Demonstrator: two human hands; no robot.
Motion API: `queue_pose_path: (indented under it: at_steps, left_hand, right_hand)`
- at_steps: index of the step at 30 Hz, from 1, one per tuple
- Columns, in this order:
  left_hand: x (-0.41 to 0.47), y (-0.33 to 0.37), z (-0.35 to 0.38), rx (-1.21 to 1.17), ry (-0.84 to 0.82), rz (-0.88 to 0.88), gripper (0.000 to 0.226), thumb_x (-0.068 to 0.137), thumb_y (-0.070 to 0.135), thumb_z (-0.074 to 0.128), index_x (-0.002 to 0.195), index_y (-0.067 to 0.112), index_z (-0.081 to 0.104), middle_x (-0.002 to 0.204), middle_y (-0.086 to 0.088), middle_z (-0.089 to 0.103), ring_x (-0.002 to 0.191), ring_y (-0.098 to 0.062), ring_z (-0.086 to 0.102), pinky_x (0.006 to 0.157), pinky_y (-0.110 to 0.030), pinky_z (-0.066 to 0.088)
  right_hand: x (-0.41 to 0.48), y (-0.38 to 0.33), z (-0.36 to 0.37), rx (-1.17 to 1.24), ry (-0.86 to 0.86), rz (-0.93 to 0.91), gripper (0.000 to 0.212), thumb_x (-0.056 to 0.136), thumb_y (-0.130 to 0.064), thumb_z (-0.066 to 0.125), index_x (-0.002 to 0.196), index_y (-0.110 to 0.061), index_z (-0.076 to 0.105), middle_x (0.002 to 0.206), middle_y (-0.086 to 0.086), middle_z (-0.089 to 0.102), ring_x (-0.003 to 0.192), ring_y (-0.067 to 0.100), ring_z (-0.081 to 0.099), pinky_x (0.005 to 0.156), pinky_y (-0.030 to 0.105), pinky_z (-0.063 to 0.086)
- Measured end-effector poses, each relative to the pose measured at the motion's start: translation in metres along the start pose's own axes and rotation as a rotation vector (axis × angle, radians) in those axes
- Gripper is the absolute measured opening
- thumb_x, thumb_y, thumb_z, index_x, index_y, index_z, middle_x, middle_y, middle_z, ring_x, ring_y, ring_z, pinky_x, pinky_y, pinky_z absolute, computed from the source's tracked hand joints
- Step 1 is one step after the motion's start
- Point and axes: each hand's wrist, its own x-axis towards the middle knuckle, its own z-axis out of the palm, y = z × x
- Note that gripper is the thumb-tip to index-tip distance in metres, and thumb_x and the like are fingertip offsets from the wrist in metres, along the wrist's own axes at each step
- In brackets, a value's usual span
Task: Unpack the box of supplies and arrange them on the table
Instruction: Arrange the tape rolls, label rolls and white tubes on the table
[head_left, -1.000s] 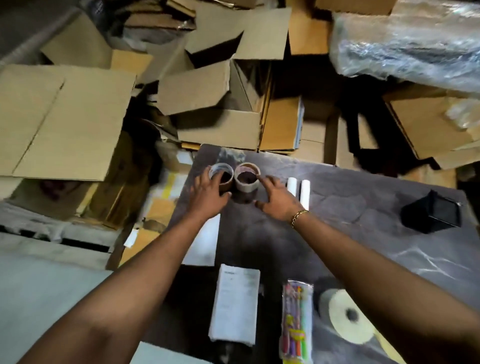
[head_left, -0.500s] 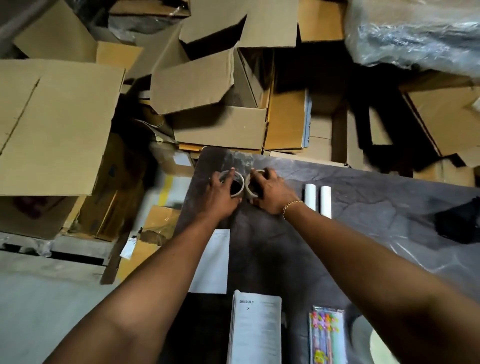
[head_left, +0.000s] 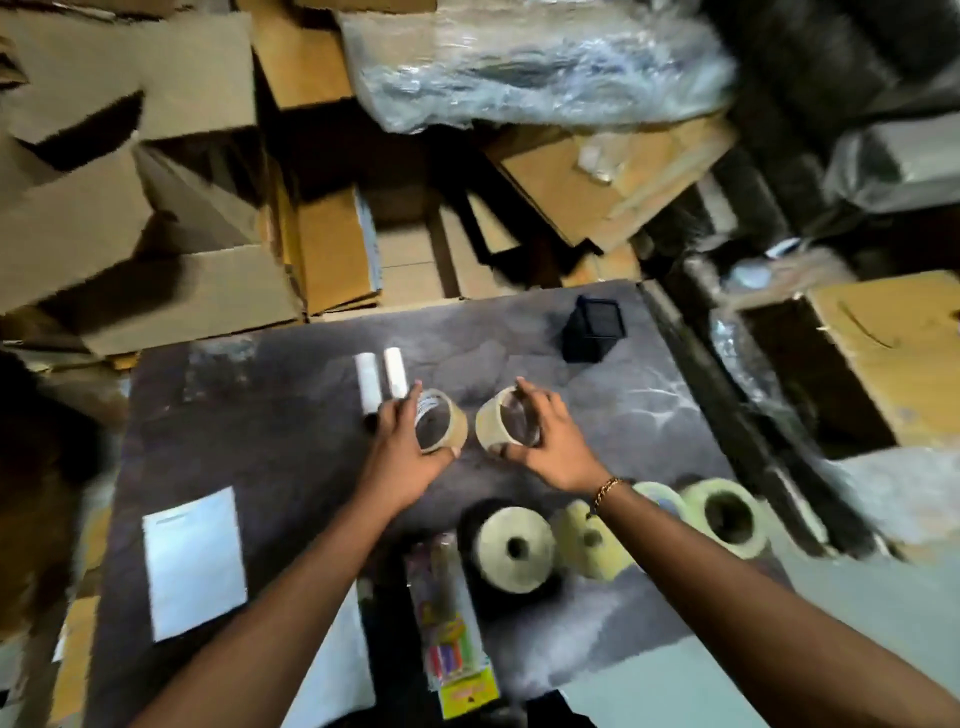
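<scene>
Two tape rolls sit on edge at the middle of the dark table (head_left: 270, 415), and I have a hand on each. My left hand (head_left: 402, 452) curls around the left tape roll (head_left: 441, 426), thumb under its near rim and fingers over its far left side. My right hand (head_left: 550, 447) cups the right tape roll (head_left: 493, 426) the same way, fingertips hooked over the top rim, thumb at the bottom. A narrow gap separates the rolls; they do not touch.

Taking the left tape roll as my landmark: two white tubes (head_left: 382, 376) lie side by side just beyond and left of it, their near ends hidden behind my left fingers. A black mesh holder (head_left: 592, 332) stands farther beyond it, to the right. Nearer me, three pale foam-like rolls (head_left: 514, 545) lie in a row to the right under my right forearm, and a pack of coloured markers (head_left: 449, 623) lies just beside the nearest of them. A white paper pad (head_left: 195, 561) rests well to the near left. Motion blur smears the cardboard boxes (head_left: 182, 291) past the table's far edge.
</scene>
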Motion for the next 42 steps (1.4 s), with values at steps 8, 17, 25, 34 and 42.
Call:
queue_pose_path:
  at_steps: [8, 17, 25, 34, 42]
  left_hand:
    - [0.021, 0.133, 0.152, 0.189, -0.25, 0.116, 0.097, 0.077, 0.043, 0.074, 0.154, 0.033, 0.015, 0.151, -0.004, 0.021, 0.126, -0.039, 0.05, 0.103, -0.043, 0.044]
    - [0.04, 0.182, 0.251, 0.402, -0.226, 0.072, 0.098, 0.075, 0.042, 0.076, 0.152, 0.028, 0.017, 0.148, -0.011, 0.026, 0.125, -0.037, 0.051, 0.098, -0.045, 0.048]
    - [0.001, 0.181, 0.255, 0.531, -0.194, 0.169, 0.087, 0.079, 0.06, 0.061, 0.15, 0.027, 0.022, 0.157, -0.008, 0.017, 0.139, -0.034, 0.03, 0.107, -0.048, 0.035]
    - [-0.064, 0.164, 0.258, 0.815, -0.302, 0.406, 0.103, 0.063, 0.076, 0.058, 0.148, 0.033, 0.021, 0.155, -0.006, 0.02, 0.14, -0.03, 0.026, 0.105, -0.048, 0.033]
    - [-0.068, 0.158, 0.263, 0.931, -0.306, 0.414, 0.11, 0.065, 0.062, 0.068, 0.152, 0.034, 0.007, 0.155, -0.016, 0.02, 0.127, -0.037, 0.036, 0.095, -0.049, 0.039]
  right_hand:
    - [-0.039, 0.149, -0.122, -0.041, 0.156, 0.205, 0.092, 0.079, -0.033, 0.079, 0.153, -0.022, 0.024, 0.142, 0.01, 0.036, 0.133, 0.028, 0.041, 0.105, 0.027, 0.031]
    - [-0.024, 0.23, -0.158, -0.213, 0.083, 0.274, 0.106, 0.072, -0.053, 0.076, 0.154, -0.025, 0.015, 0.143, 0.013, 0.03, 0.123, 0.041, 0.052, 0.102, 0.046, 0.046]
    - [-0.054, 0.252, -0.16, -0.116, 0.103, 0.238, 0.099, 0.069, -0.073, 0.057, 0.151, -0.029, 0.022, 0.15, 0.005, 0.031, 0.135, 0.031, 0.043, 0.111, 0.044, 0.038]
    - [-0.13, 0.261, -0.139, -0.478, 0.011, 0.074, 0.092, 0.073, -0.071, 0.056, 0.151, -0.036, 0.021, 0.16, 0.003, 0.018, 0.146, 0.032, 0.021, 0.111, 0.05, 0.037]
    - [-0.131, 0.258, -0.137, -0.627, -0.059, 0.108, 0.101, 0.069, -0.067, 0.064, 0.152, -0.037, 0.014, 0.16, 0.013, 0.011, 0.141, 0.04, 0.022, 0.111, 0.049, 0.036]
